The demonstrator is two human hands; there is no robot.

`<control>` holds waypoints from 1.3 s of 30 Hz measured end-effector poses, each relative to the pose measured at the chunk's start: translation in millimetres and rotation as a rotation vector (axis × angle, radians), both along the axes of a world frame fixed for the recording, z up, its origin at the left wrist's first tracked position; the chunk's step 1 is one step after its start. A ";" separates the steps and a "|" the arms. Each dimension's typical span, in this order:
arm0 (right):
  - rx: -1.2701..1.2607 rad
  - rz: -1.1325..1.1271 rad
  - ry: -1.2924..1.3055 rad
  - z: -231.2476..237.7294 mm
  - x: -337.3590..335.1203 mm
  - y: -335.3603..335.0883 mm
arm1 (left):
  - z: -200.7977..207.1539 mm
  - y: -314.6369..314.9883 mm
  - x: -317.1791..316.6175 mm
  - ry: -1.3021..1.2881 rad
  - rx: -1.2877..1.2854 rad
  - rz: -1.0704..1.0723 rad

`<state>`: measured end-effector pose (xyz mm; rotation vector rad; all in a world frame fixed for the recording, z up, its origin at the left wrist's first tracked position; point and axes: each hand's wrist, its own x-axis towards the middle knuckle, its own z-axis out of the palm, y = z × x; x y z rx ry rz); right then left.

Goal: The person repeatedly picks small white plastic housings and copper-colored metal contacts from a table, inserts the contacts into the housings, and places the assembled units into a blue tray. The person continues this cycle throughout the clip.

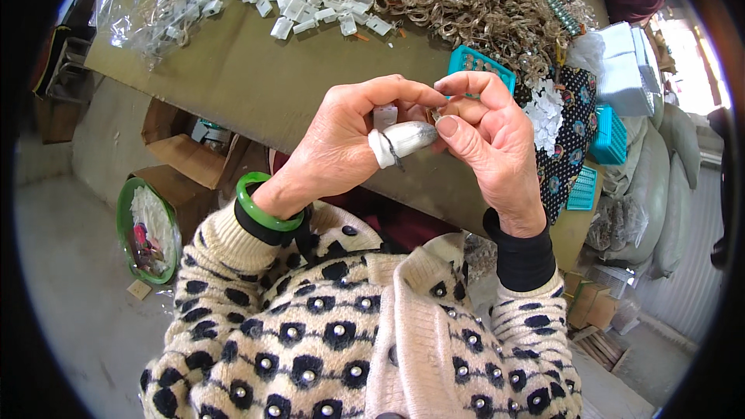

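Both hands meet above the table's near edge, fingertips almost touching. My left hand (pixel 337 128) is closed, its thumb inside a white finger cover (pixel 407 142) with a grey tip, tied by a black cord. A small white plastic piece (pixel 385 116) sits in its curled fingers. My right hand (pixel 500 136) pinches thumb against fingers at a tiny shiny bit (pixel 435 114), too small to name. Beyond them lie a heap of white plastic pieces (pixel 306 0) and a big tangled pile of beige, glossy loops (pixel 481 0). A teal tray (pixel 508 77) holding small round items stands behind my right hand.
Clear plastic bag (pixel 159 8) lies at the table's far left. White paper-like scraps (pixel 545 120) rest on a dark patterned cloth (pixel 576 147) at right, near teal baskets (pixel 610 136). Stuffed sacks (pixel 656 194) stand beyond; a green-rimmed basin (pixel 124 221) and cardboard box (pixel 186 159) are at left.
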<state>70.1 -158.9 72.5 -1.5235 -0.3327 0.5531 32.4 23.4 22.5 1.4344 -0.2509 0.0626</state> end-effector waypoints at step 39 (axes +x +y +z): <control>-0.083 -0.094 -0.364 -18.2 -17.3 -14.9 | -22.3 -13.5 -12.3 0.545 -1.092 -0.528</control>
